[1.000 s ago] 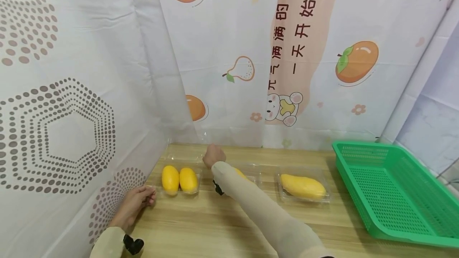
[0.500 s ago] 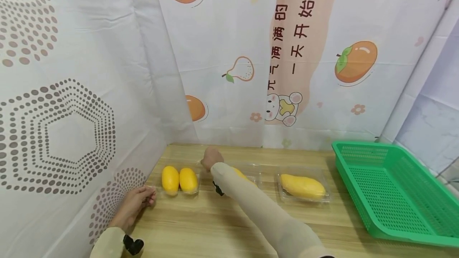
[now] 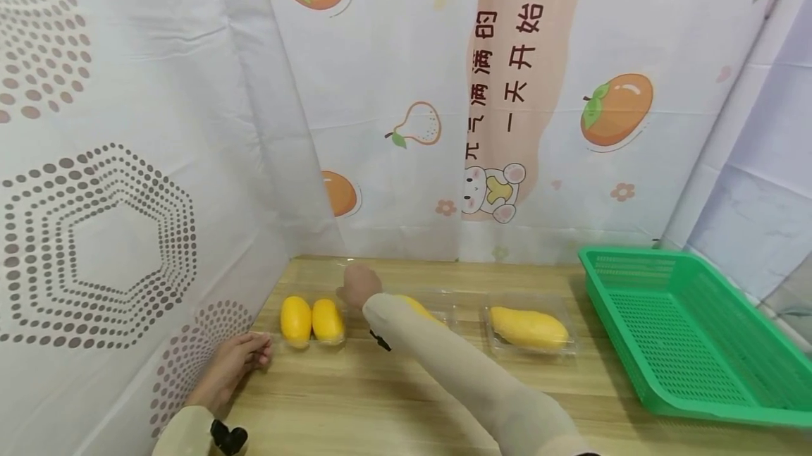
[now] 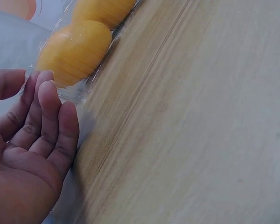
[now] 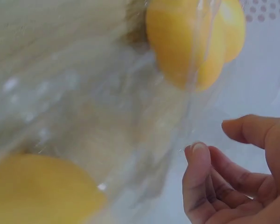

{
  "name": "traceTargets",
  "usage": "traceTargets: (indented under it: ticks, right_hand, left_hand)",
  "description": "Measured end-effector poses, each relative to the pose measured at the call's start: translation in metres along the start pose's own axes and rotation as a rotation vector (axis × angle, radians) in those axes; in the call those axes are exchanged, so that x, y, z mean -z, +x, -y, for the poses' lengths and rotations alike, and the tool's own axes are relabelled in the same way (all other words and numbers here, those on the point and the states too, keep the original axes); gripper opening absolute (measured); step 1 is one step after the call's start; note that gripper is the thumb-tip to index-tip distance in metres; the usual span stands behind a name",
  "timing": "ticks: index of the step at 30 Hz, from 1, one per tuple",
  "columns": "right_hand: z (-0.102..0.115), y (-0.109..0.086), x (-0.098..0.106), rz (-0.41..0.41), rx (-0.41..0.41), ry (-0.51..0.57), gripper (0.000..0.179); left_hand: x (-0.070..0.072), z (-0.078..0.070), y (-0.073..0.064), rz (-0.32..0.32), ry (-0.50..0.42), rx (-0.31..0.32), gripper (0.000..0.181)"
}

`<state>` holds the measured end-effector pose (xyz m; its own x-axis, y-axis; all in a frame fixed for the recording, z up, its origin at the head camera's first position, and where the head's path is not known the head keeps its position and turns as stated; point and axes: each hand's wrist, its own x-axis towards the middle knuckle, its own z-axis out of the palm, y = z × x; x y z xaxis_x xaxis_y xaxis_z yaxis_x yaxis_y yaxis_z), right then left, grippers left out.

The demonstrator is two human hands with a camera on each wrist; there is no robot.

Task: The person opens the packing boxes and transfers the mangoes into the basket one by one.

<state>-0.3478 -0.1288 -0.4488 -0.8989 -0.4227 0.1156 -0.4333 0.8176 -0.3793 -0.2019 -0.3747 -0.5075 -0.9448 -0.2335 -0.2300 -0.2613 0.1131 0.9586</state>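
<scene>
A clear plastic clamshell box (image 4: 74, 93) holds two smooth yellow oval fruits (image 3: 295, 321) at the left of the wooden table. My left hand (image 3: 231, 364) lies at its near left corner. In the left wrist view, the fingers are lightly bent, with their tips at the box edge and the thumb apart. My right hand (image 3: 360, 287) is at the far right of this box, by its thin clear lid (image 3: 317, 274). In the right wrist view, thumb and index finger stand apart close to the clear plastic, the other fingers curled in.
A second clear box with a yellow fruit (image 3: 415, 306) is partly behind my right forearm. Farther right, another clear box (image 3: 574, 343) contains a long yellow fruit (image 3: 529, 328). A green plastic basket (image 3: 660, 399) stands at the right. Printed curtains (image 3: 380, 181) bound the table behind and left.
The clear lid, upright a second ago, has come down lower behind the two fruits. My right hand has shifted slightly left. The left hand stays by the box corner; the head view has turned slightly.
</scene>
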Motion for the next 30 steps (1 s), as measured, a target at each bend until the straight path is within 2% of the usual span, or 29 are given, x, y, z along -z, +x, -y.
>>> traceTargets:
  ticks: [5, 12, 15, 20, 25, 30]
  right_hand:
    - [0.015, -0.007, -0.003, 0.054, 0.087, -0.073, 0.038]
    - [0.026, -0.022, -0.011, 0.08, 0.151, -0.123, 0.055]
    - [0.03, -0.028, -0.013, 0.077, 0.169, -0.155, 0.058]
    - [0.037, -0.034, -0.013, 0.061, 0.203, -0.257, 0.05]
    - [0.043, -0.036, -0.018, 0.024, 0.22, -0.423, 0.044]
    - [0.049, -0.036, -0.026, 0.029, 0.227, -0.552, 0.043]
  left_hand:
    - [0.004, 0.001, 0.0, -0.006, 0.004, 0.008, 0.027]
    - [0.005, -0.002, 0.0, 0.007, -0.001, 0.022, 0.027]
    - [0.005, -0.003, -0.001, 0.01, 0.008, 0.025, 0.027]
    - [0.004, -0.004, -0.001, 0.004, 0.022, 0.02, 0.027]
    - [0.004, -0.004, 0.001, 0.011, 0.021, 0.018, 0.027]
    - [0.002, -0.004, 0.0, 0.014, 0.026, 0.015, 0.026]
